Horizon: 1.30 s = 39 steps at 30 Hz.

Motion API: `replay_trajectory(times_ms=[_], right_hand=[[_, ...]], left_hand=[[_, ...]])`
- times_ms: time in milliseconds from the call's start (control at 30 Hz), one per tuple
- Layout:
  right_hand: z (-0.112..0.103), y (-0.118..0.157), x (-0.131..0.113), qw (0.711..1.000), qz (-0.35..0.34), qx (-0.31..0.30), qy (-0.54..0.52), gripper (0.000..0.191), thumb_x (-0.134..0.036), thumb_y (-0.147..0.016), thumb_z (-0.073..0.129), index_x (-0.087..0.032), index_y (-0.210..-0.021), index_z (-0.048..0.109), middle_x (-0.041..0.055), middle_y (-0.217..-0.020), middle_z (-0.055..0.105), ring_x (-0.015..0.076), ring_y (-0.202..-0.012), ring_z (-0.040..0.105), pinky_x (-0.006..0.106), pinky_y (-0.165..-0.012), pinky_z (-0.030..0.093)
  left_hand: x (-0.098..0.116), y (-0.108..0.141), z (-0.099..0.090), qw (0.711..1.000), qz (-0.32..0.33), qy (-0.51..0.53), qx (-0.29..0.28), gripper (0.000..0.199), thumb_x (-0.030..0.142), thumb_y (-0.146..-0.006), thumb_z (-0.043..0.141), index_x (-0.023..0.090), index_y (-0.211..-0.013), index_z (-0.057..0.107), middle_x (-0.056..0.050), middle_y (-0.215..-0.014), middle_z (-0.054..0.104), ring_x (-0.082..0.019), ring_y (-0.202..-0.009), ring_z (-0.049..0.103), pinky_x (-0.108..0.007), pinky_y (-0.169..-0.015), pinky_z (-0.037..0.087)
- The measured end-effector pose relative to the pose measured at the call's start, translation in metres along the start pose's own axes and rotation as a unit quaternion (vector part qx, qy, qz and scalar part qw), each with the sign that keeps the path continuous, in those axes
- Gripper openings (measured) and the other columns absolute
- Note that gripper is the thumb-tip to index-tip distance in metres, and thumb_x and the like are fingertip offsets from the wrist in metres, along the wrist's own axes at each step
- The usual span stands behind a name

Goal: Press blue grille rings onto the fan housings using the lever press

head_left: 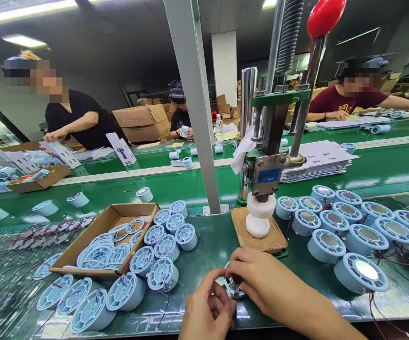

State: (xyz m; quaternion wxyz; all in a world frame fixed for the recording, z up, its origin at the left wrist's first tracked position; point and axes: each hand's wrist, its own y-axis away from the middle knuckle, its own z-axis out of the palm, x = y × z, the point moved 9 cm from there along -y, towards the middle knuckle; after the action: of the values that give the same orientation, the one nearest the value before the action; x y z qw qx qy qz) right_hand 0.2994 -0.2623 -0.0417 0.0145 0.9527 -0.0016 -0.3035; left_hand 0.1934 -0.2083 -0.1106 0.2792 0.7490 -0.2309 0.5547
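Observation:
A light blue round plastic housing [237,293] sits on the table edge in front of me, mostly covered by my fingers. Something dark and shiny shows in its middle. My left hand [207,304] grips its left side, thumb and fingers curled in. From the right, my right hand [261,281] bends its fingers over the top and far rim. Just beyond my hands stands a hand press with a red-knobbed lever [326,19]. Its white round pressing blocks [259,225] rest above a wooden base board [278,239].
Finished-looking housings with metal discs [331,218] crowd the right side, wires trailing. Open-faced housings [163,274] stand at left beside a cardboard box [84,274] of blue rings. A grey post [197,94] rises behind. Co-workers [80,118] sit across the green conveyor [162,177].

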Motion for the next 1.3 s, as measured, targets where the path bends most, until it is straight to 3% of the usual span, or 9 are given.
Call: replay_trajectory(times_ms=[167, 367, 500, 600, 667, 700, 800, 967, 1300], right_hand=[[0.003, -0.004, -0.007, 0.994, -0.054, -0.011, 0.097, 0.025, -0.005, -0.084, 0.054, -0.021, -0.102, 0.061, 0.0011, -0.105, 0.06, 0.0172, -0.097, 0.055, 0.027, -0.078, 0.037], [0.011, -0.007, -0.007, 0.988, -0.066, -0.029, 0.135, 0.02, -0.006, -0.084, 0.058, -0.019, -0.099, 0.063, 0.0008, -0.103, 0.061, 0.0172, -0.096, 0.056, 0.027, -0.078, 0.037], [0.013, -0.008, -0.009, 0.986, -0.057, -0.048, 0.147, 0.014, -0.01, -0.085, 0.065, -0.019, -0.096, 0.064, 0.0011, -0.1, 0.062, 0.0174, -0.094, 0.057, 0.027, -0.078, 0.039], [0.012, -0.009, -0.013, 0.986, -0.05, -0.057, 0.151, 0.018, -0.016, -0.082, 0.072, -0.016, -0.098, 0.066, 0.003, -0.102, 0.063, 0.018, -0.094, 0.059, 0.027, -0.08, 0.04], [0.011, -0.008, -0.017, 0.985, -0.056, -0.049, 0.153, 0.023, -0.014, -0.082, 0.073, -0.015, -0.104, 0.066, 0.0049, -0.107, 0.063, 0.0193, -0.1, 0.059, 0.028, -0.086, 0.041], [0.01, -0.007, -0.018, 0.985, -0.058, -0.046, 0.153, 0.026, -0.013, -0.082, 0.072, -0.014, -0.108, 0.065, 0.0056, -0.109, 0.063, 0.0199, -0.104, 0.058, 0.028, -0.09, 0.041], [0.013, -0.007, -0.015, 0.984, -0.05, -0.045, 0.166, 0.026, -0.01, -0.086, 0.066, -0.014, -0.111, 0.065, 0.0069, -0.112, 0.063, 0.021, -0.106, 0.058, 0.03, -0.091, 0.043], [0.022, -0.008, -0.011, 0.971, -0.083, -0.023, 0.221, 0.022, -0.015, -0.084, 0.069, -0.015, -0.106, 0.067, 0.0061, -0.103, 0.065, 0.0231, -0.098, 0.06, 0.034, -0.085, 0.046], [0.025, -0.007, -0.014, 0.949, -0.111, 0.061, 0.288, 0.015, -0.02, -0.083, 0.071, -0.015, -0.097, 0.067, 0.0052, -0.095, 0.064, 0.0229, -0.091, 0.06, 0.033, -0.075, 0.046]], left_hand=[[0.0, 0.008, 0.006, 0.998, 0.01, -0.047, 0.028, 0.073, 0.021, -0.073, 0.056, 0.012, -0.144, 0.037, 0.003, -0.07, 0.063, -0.012, -0.05, 0.056, -0.026, -0.055, 0.045], [-0.01, 0.006, 0.012, 0.991, 0.015, -0.12, 0.053, 0.075, 0.019, -0.074, 0.057, 0.014, -0.146, 0.039, 0.003, -0.066, 0.067, -0.019, -0.063, 0.065, -0.03, -0.068, 0.048], [-0.013, 0.005, 0.011, 0.984, 0.007, -0.172, 0.043, 0.077, 0.017, -0.075, 0.06, 0.018, -0.148, 0.037, 0.003, -0.066, 0.067, -0.021, -0.064, 0.065, -0.031, -0.067, 0.049], [-0.001, 0.004, 0.003, 0.977, 0.07, -0.185, 0.081, 0.077, 0.02, -0.071, 0.067, 0.023, -0.144, 0.045, -0.006, -0.102, 0.071, -0.025, -0.095, 0.067, -0.037, -0.087, 0.051], [0.009, 0.002, 0.002, 0.974, 0.132, -0.162, 0.089, 0.072, 0.019, -0.069, 0.07, 0.026, -0.139, 0.052, -0.009, -0.13, 0.061, -0.027, -0.121, 0.056, -0.041, -0.104, 0.044], [0.011, 0.0, 0.005, 0.975, 0.149, -0.148, 0.074, 0.068, 0.018, -0.07, 0.069, 0.026, -0.136, 0.054, -0.008, -0.135, 0.058, -0.027, -0.126, 0.052, -0.042, -0.107, 0.042], [0.006, -0.007, 0.013, 0.98, 0.15, -0.122, 0.044, 0.06, 0.013, -0.071, 0.065, 0.025, -0.13, 0.059, -0.008, -0.122, 0.065, -0.025, -0.117, 0.058, -0.041, -0.102, 0.046], [0.001, -0.011, 0.011, 0.984, 0.114, -0.118, 0.062, 0.064, 0.007, -0.066, 0.064, 0.021, -0.129, 0.061, -0.008, -0.115, 0.067, -0.025, -0.107, 0.063, -0.04, -0.095, 0.051], [0.013, -0.008, 0.011, 0.982, 0.134, -0.117, 0.072, 0.057, 0.007, -0.067, 0.063, 0.022, -0.122, 0.065, -0.006, -0.107, 0.069, -0.024, -0.1, 0.064, -0.039, -0.089, 0.052]])
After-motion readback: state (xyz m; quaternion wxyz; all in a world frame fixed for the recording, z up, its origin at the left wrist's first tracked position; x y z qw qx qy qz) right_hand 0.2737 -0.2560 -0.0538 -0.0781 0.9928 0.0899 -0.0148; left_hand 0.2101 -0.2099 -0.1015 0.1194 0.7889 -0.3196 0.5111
